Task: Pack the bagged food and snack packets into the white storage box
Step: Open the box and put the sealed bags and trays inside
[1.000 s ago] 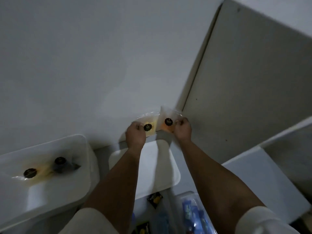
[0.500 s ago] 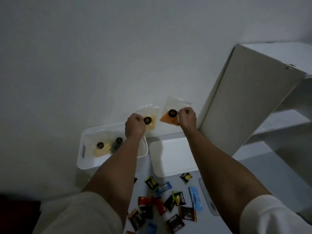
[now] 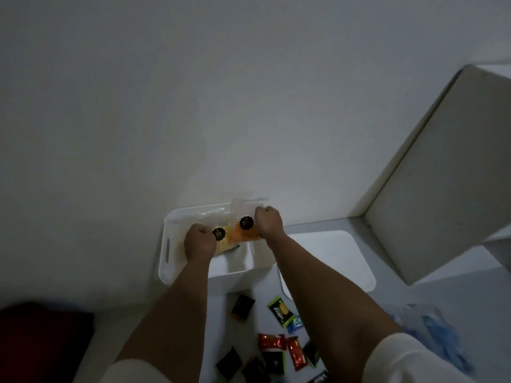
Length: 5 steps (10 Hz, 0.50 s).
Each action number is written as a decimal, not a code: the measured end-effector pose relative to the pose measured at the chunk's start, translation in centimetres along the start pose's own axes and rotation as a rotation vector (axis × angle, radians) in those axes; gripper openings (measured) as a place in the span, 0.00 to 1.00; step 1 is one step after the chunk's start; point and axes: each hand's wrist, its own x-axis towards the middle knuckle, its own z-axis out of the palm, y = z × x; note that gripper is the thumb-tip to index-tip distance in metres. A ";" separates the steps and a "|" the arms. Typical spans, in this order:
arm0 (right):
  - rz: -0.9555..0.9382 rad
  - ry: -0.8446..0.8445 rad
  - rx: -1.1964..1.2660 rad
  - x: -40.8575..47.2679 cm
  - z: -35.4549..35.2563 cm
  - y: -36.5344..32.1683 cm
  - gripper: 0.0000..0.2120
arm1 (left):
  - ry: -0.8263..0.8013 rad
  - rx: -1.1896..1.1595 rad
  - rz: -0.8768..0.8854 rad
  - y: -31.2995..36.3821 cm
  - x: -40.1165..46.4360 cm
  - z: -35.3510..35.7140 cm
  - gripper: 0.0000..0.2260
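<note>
Left hand (image 3: 199, 242): fingers closed on yellow-filled bag (image 3: 221, 239), over white storage box (image 3: 168, 239).
Right hand (image 3: 268, 221): fingers pinching orange-filled bag (image 3: 243, 230), above the box's far side.
Snack packets (image 3: 279, 310): scattered near, partly hidden by forearms.
Box interior: mostly hidden.

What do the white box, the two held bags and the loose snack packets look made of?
White storage box: likely moulded plastic, matte, with rounded corners and a cut-out handle. Two bags: clear thin film; yellow and orange contents show through. Snack packets: probably glossy printed foil or plastic; dim light leaves this open.

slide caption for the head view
Left hand and right hand lower two clear food bags into the white storage box.
</note>
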 end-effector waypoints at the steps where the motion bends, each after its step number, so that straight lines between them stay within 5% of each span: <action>1: 0.051 -0.012 -0.027 2.4 2.8 1.3 0.16 | -0.016 0.017 -0.050 -2.0 2.9 1.0 0.11; 5: 0.182 -0.036 -0.066 10.1 9.4 8.2 0.17 | -0.136 0.181 -0.124 -6.3 9.1 5.5 0.11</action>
